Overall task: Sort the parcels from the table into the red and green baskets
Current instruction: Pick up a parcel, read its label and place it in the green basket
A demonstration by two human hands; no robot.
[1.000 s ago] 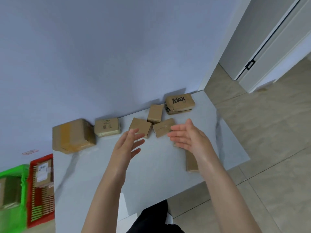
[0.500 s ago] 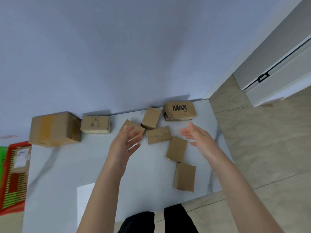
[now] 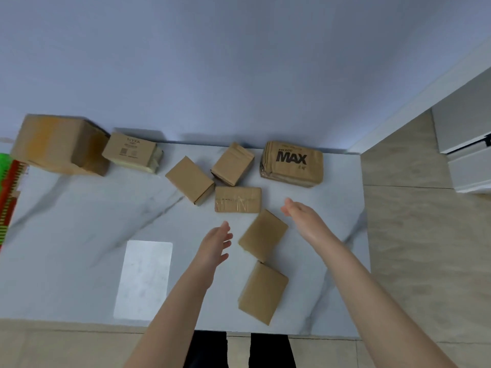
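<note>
Both hands hover open over the table point(image 3: 79, 235), fingers straight, holding nothing. Between them lies a small plain brown parcel point(image 3: 263, 235), flat on the marble top, its long axis running on a slant from near-left to far-right. The left hand point(image 3: 216, 241) sits just beside its left long edge. The right hand point(image 3: 300, 213) is just off its far right corner. Neither appears to touch it.

I judge this parcel the likely next pick. The two hands are about equally near, so closing them across its short width looks the natural grasp.

A taped parcel point(image 3: 237, 200) lies just beyond its far end, and a second plain parcel point(image 3: 263, 292) almost meets its near end.

Farther back stand two small boxes and the MAX parcel point(image 3: 292, 163). Only slivers of the red basket point(image 3: 9, 192) and green basket point(image 3: 5, 163) show at the far left edge, well apart from the parcel. That favours a leftward carry.
</note>
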